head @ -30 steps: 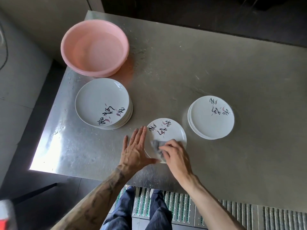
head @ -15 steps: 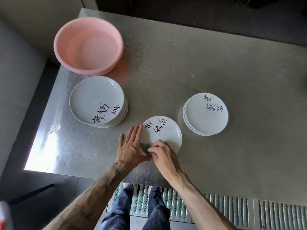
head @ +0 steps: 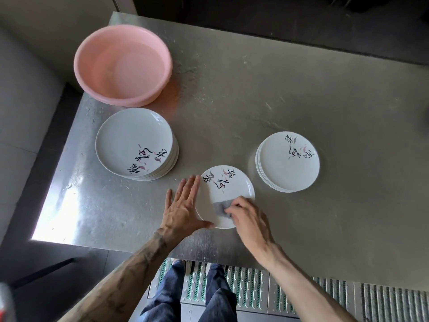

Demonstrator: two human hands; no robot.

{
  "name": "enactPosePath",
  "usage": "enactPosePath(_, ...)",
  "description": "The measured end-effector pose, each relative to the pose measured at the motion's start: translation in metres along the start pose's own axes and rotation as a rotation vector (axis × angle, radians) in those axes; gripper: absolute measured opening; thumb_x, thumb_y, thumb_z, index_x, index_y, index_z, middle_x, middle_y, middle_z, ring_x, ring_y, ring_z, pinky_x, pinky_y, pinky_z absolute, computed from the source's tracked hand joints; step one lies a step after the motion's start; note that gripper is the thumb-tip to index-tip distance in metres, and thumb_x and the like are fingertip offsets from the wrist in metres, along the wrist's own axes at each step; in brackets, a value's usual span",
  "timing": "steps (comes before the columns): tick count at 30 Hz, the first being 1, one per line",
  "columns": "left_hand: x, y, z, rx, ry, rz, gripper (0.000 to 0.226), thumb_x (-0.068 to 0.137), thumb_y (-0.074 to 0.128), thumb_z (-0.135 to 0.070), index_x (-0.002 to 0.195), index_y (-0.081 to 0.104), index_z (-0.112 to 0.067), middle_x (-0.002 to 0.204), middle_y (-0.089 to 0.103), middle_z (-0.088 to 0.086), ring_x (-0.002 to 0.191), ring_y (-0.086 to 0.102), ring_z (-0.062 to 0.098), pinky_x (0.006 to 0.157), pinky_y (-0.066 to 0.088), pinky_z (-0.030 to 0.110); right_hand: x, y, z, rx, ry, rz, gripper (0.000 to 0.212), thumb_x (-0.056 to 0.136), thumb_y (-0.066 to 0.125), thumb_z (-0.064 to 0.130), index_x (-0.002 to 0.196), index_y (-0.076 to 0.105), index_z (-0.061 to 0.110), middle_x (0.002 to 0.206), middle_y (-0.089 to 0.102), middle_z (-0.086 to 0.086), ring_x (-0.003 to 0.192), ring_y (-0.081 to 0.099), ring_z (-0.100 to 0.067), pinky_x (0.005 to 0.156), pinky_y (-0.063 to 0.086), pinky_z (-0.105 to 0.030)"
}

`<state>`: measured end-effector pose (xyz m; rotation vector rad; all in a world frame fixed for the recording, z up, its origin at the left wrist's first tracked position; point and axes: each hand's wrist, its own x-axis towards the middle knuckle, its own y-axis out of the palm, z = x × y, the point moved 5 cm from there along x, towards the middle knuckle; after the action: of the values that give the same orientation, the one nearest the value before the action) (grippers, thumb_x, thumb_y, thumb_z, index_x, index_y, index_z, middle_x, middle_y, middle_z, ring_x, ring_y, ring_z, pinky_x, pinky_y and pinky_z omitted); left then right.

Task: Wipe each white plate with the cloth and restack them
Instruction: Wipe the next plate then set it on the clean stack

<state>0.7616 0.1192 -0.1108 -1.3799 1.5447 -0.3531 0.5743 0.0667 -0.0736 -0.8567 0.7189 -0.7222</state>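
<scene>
Spread left hand (head: pixel 183 205) braces round white inscribed plate (head: pixel 234 191); right hand (head: pixel 248 217) pinches grey cloth (head: pixel 220 208) on it. Hard strokes could skid it off the steel table (head: pixel 301 228).

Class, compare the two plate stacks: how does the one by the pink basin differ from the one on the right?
The left stack holds wider plates than the right stack. The left stack sits beside the pink basin; the right stack stands alone. Lettering lies near the left stack's near edge, the right stack's far edge. Both: white plates, black lettering, pink marks.
</scene>
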Motion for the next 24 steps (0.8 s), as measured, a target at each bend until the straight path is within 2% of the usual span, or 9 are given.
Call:
enactPosePath(5, -0.001, -0.001, -0.002, 0.002, -0.005, -0.004, 0.151, 0.056, 0.087, -0.069, 0.162, -0.013, -0.031, 0.171, -0.008, -0.009, 0.157, -0.012, 0.012, 0.127, -0.003, 0.054, 0.053, -0.018, -0.014, -0.164, -0.053, -0.096, 0.018, 0.083, 0.066, 0.006, 0.095, 0.074, 0.017, 0.109, 0.065, 0.002, 0.102, 0.061, -0.024, 0.070, 0.053, -0.041)
enactPosePath(9, -0.001, -0.003, -0.001, -0.003, -0.007, -0.013, 0.151, 0.055, 0.087, -0.070, 0.162, -0.012, -0.031, 0.171, -0.008, -0.010, 0.157, -0.012, 0.013, 0.127, -0.002, 0.053, 0.083, -0.022, -0.006, -0.235, -0.214, -0.123, 0.018, 0.082, 0.064, 0.004, 0.093, 0.072, 0.014, 0.108, 0.064, 0.001, 0.103, 0.058, -0.026, 0.077, 0.049, -0.037)
enactPosePath(12, -0.001, -0.001, 0.000, 0.009, 0.000, -0.010, 0.150, 0.056, 0.087, -0.070, 0.162, -0.013, -0.033, 0.171, -0.009, -0.009, 0.157, -0.011, 0.015, 0.127, -0.001, 0.055, 0.066, -0.022, -0.016, -0.204, -0.111, -0.174, 0.023, 0.078, 0.071, 0.002, 0.095, 0.075, 0.017, 0.103, 0.065, 0.001, 0.094, 0.058, -0.027, 0.074, 0.048, -0.036)
enactPosePath(15, 0.000, 0.000, 0.001, 0.006, 0.002, -0.007, 0.151, 0.055, 0.088, -0.069, 0.161, -0.014, -0.034, 0.171, -0.009, -0.008, 0.157, -0.011, 0.016, 0.126, 0.000, 0.055, 0.029, -0.016, -0.022, -0.144, -0.030, -0.126, 0.024, 0.075, 0.078, 0.002, 0.094, 0.077, 0.017, 0.101, 0.065, 0.001, 0.089, 0.062, -0.026, 0.064, 0.054, -0.037)
enactPosePath(17, 0.000, 0.000, 0.001, 0.013, 0.003, -0.010, 0.152, 0.055, 0.088, -0.068, 0.161, -0.015, -0.034, 0.171, -0.010, -0.007, 0.157, -0.012, 0.017, 0.126, 0.000, 0.056, 0.021, -0.017, -0.021, -0.149, -0.041, -0.082, 0.022, 0.075, 0.079, 0.004, 0.092, 0.077, 0.017, 0.100, 0.066, 0.001, 0.091, 0.064, -0.026, 0.060, 0.053, -0.034)
enactPosePath(21, 0.000, 0.000, -0.001, 0.020, -0.001, -0.005, 0.152, 0.055, 0.088, -0.070, 0.161, -0.016, -0.034, 0.171, -0.011, -0.007, 0.157, -0.012, 0.017, 0.126, 0.000, 0.056, 0.060, -0.027, -0.013, -0.206, -0.100, -0.130, 0.020, 0.077, 0.071, 0.000, 0.089, 0.074, 0.015, 0.104, 0.066, 0.001, 0.093, 0.059, -0.028, 0.071, 0.051, -0.038)
enactPosePath(24, 0.000, -0.001, -0.002, 0.016, -0.009, -0.008, 0.151, 0.055, 0.087, -0.070, 0.161, -0.014, -0.034, 0.171, -0.011, -0.008, 0.157, -0.013, 0.015, 0.126, 0.000, 0.055, 0.082, -0.029, -0.007, -0.227, -0.191, -0.120, 0.023, 0.077, 0.063, -0.002, 0.090, 0.072, 0.015, 0.107, 0.065, 0.001, 0.098, 0.057, -0.028, 0.071, 0.051, -0.041)
